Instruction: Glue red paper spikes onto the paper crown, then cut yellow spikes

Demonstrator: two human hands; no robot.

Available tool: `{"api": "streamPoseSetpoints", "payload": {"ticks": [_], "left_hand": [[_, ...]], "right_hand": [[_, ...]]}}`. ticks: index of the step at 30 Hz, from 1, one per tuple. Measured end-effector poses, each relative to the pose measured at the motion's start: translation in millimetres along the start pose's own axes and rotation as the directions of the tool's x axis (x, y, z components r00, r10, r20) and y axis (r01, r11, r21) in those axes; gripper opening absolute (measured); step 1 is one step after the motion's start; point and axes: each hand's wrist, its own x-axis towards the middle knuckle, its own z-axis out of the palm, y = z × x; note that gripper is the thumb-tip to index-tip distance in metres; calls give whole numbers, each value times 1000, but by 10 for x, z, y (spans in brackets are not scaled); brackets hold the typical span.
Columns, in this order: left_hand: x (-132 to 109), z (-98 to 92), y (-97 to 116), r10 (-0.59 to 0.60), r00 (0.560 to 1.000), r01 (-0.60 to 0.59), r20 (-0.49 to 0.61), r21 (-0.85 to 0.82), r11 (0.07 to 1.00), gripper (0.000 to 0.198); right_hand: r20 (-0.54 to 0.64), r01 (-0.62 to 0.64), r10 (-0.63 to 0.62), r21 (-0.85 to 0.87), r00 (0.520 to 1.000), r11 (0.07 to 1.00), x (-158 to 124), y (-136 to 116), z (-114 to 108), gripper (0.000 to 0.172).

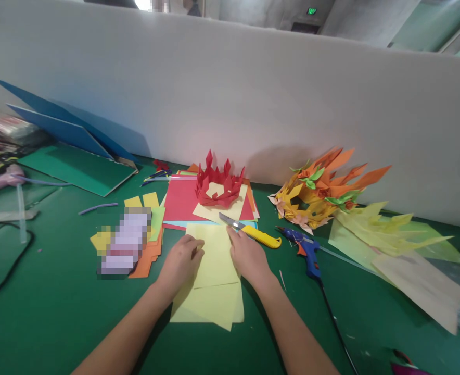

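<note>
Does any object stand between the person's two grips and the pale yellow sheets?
Nothing visible does: the left grip and right grip both touch the pale yellow sheets. The yellow cutter lies by the sheets' far right corner, blade out, but not in between.

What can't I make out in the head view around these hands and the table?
Head view: lower yellow sheets, partly hidden by the top yellow sheet; their number is unclear.
Head view: lilac item, blurred into blocks.
Head view: pink tool, cut off by the left edge.
Head view: purple object, cut off by the bottom edge.
</note>
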Motion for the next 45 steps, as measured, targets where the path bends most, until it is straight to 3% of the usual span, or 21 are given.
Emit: {"api": "streamPoseSetpoints", "payload": {"ticks": [4,6,9,11,14,19,24,31,36,45], "left_hand": [[-6,1,-13,20,1000,-20,-19,3,1000,21],[-5,-10,-42,46,997,-47,-63,-7,999,20],[7,-56,-96,64,984,-67,-167,-10,998,22],[19,-95,-124,55,978,-55,-202,7,998,23],[31,-132,-141,10,984,-1,-180,52,999,26],[35,-111,-133,-44,987,57,-152,85,995,32],[35,-86,-151,-71,976,73,-205,4,997,31],[54,-134,-139,-195,915,129,-354,-202,971,40],[71,-175,-131,-227,870,94,-438,-305,948,49],[124,-167,-198,-375,783,71,-495,-528,846,39]], "right_hand": [[70,-72,77,-72,995,995,-2,-100,-52,55],[37,-51,52,-36,998,998,-30,-76,-26,54],[-199,67,-48,90,979,994,-96,67,58,40],[-416,121,-72,93,907,988,-126,199,116,32],[-555,84,-53,31,830,996,-118,364,183,32],[-501,83,-52,39,864,996,-50,465,255,39],[-454,154,-64,166,889,974,-131,498,212,43],[-321,407,-296,371,900,834,-449,541,77,45],[-312,419,-314,370,897,829,-535,585,47,40],[-316,424,-335,279,888,862,-541,664,72,40]]}}
